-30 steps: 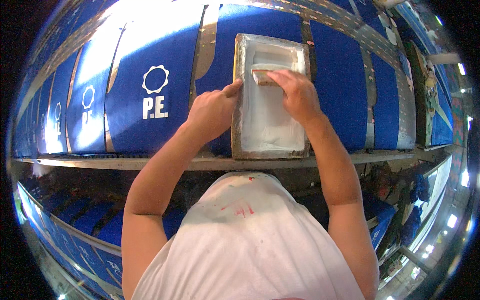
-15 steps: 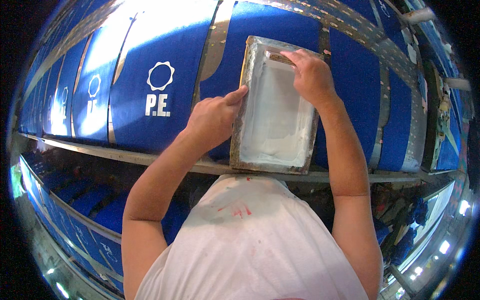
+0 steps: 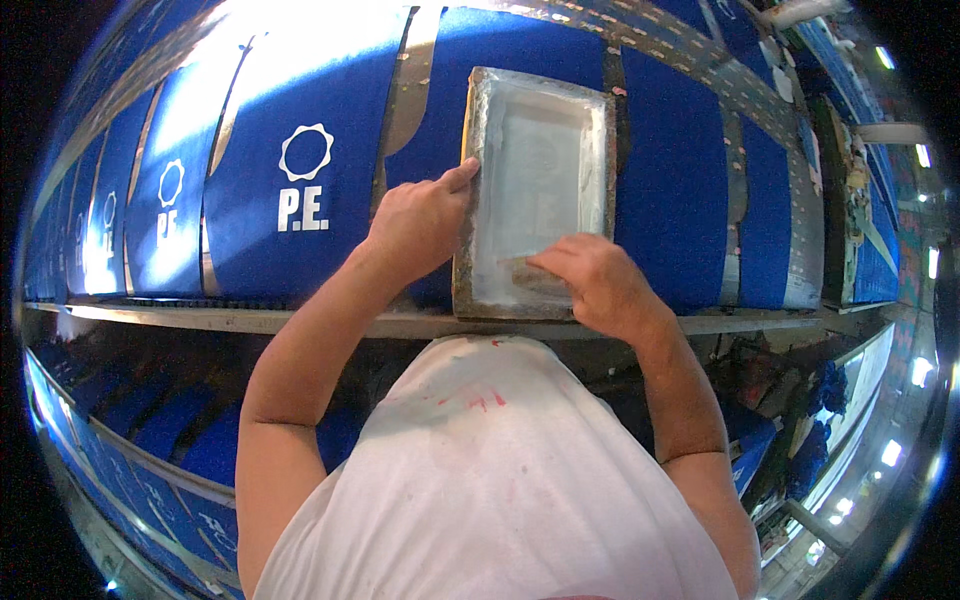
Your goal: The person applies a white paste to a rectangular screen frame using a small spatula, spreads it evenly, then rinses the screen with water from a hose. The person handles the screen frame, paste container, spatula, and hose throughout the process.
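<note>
A screen-printing frame (image 3: 607, 150) with weathered edges and whitish mesh lies over a blue fabric panel; faint shapes show through the mesh. My left hand (image 3: 418, 222) grips the frame's left side, thumb and finger along the edge. Near the frame's lower end, my right hand (image 3: 600, 285) holds a squeegee (image 3: 525, 265), its fingers pinched on the tool, which is mostly hidden by whitish ink and my fingers.
Blue panels (image 3: 250, 255) lie side by side along the long table, several with white printed emblems. A wooden rail (image 3: 380, 323) runs along the near edge. More blue panels (image 3: 200, 510) sit at lower left. A pipe (image 3: 885, 133) juts in at right.
My right hand and the squeegee have travelled from the frame's far end down toward the near end. My left hand stays on the left edge.
</note>
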The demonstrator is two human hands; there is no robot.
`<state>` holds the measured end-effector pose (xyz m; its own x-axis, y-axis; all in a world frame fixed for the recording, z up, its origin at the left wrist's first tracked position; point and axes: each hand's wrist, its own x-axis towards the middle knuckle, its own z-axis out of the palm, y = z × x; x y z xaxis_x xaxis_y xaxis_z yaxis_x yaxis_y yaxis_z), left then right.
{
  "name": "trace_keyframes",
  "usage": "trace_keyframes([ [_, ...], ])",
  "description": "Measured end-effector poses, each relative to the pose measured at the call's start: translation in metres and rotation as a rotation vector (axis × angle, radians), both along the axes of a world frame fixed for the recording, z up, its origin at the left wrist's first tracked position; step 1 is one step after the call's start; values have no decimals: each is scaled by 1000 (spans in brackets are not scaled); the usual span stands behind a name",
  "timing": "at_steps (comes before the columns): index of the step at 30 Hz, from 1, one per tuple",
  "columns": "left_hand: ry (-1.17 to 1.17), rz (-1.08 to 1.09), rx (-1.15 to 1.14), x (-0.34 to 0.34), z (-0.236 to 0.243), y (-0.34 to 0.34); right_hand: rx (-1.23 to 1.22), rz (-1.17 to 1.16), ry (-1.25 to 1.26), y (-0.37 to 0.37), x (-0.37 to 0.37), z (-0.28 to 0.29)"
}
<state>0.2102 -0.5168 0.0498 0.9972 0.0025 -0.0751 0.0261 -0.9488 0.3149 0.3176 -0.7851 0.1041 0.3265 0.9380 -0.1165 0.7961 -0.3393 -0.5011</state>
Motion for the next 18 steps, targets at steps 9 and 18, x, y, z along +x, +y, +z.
trace_keyframes([
  [9,120,33,15,7,9,1,24,-44,-48,66,134,-8],
  [18,109,63,9,3,-1,1,60,-170,-185,76,103,-19],
])
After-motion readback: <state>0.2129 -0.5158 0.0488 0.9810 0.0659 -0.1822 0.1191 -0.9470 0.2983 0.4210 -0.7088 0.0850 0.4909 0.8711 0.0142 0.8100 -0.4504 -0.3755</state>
